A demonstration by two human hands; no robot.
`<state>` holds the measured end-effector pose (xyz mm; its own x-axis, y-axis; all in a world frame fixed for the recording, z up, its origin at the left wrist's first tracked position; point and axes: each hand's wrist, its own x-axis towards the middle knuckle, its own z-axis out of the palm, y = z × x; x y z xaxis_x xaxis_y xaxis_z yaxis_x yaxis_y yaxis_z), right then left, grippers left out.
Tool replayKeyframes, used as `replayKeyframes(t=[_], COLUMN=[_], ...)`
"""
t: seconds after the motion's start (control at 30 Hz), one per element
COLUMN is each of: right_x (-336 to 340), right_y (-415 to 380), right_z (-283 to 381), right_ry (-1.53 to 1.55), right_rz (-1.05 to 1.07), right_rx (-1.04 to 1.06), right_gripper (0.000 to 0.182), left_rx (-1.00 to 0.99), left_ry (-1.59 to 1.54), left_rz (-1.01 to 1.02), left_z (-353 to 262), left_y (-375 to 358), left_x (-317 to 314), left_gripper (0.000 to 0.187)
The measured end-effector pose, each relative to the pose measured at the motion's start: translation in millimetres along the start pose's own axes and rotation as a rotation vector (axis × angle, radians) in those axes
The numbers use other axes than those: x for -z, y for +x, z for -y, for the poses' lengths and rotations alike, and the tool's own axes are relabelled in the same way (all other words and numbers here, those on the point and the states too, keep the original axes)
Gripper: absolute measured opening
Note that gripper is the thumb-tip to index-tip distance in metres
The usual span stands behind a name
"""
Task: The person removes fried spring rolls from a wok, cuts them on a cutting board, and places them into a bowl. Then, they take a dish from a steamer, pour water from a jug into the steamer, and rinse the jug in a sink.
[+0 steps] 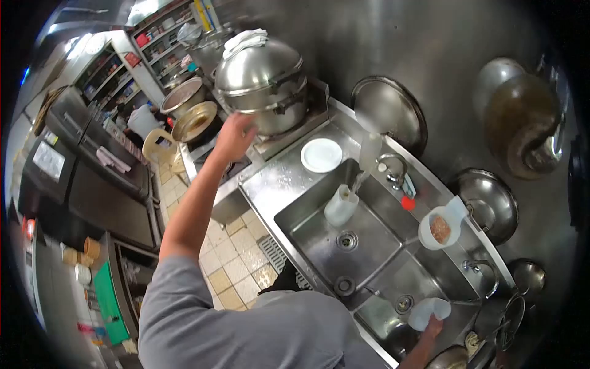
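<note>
My left hand [236, 136] is raised beside the large domed steel pot [270, 117], with its fingers apart and nothing visible in them. Whether it touches the pot I cannot tell. Over the right sink basin, my right hand [433, 327] grips the edge of a translucent white container [425, 313]. A pale jug [340, 209] stands in the left basin, under what looks like running water. On the steel counter lies a round white lid or plate [321, 155]. A white container with reddish-brown contents [439, 230] sits on the sink's back ledge.
A folded cloth [244, 42] tops the dome. Two wide pans [195, 122] stand near the stove at the left. Taps [393, 169] rise behind the sink [344, 267]. Large metal lids [390, 111] lean against the wall. A person in a light top [144, 120] is in the background.
</note>
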<state>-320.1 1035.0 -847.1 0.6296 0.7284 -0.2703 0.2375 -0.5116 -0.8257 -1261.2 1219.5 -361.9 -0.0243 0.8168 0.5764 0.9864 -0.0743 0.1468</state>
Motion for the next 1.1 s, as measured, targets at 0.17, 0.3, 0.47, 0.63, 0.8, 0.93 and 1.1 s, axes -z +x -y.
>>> replayKeyframes(t=[0.17,0.3,0.47,0.63,0.8,0.93,1.1], right_x=[-9,-20,-97,-191,-313,-404,-511], right_y=[-183,-249,-345,-368,-390,-410,-405], right_z=[220,312,476,600,740,839,917], right_ry=[0.251,0.01,0.123,-0.028,-0.436,-0.401,-0.811], right_rz=[-0.132,-0.25,-0.075,0.074,0.092,0.349,0.394], right_rx=[-0.026,0.071,0.306,0.419,0.818,1.067,1.252], right_gripper=[0.036,0.034,0.024,0.029,0.023,0.021,0.03], left_rx=[-0.201,-0.431,-0.385,-0.366,-0.325,-0.254,-0.225], left_ry=[0.079,0.411,0.214,0.144,0.115,0.117,0.023], left_rz=[0.137,0.279,0.261,0.218,0.283,0.332,0.321], left_z=[7,44,69,100,124,132,142], left_y=[203,241,265,299,328,343,347], left_x=[-43,-86,-60,-34,-8,3,15], left_gripper=[0.033,0.037,0.047,0.047,0.048,0.05,0.035])
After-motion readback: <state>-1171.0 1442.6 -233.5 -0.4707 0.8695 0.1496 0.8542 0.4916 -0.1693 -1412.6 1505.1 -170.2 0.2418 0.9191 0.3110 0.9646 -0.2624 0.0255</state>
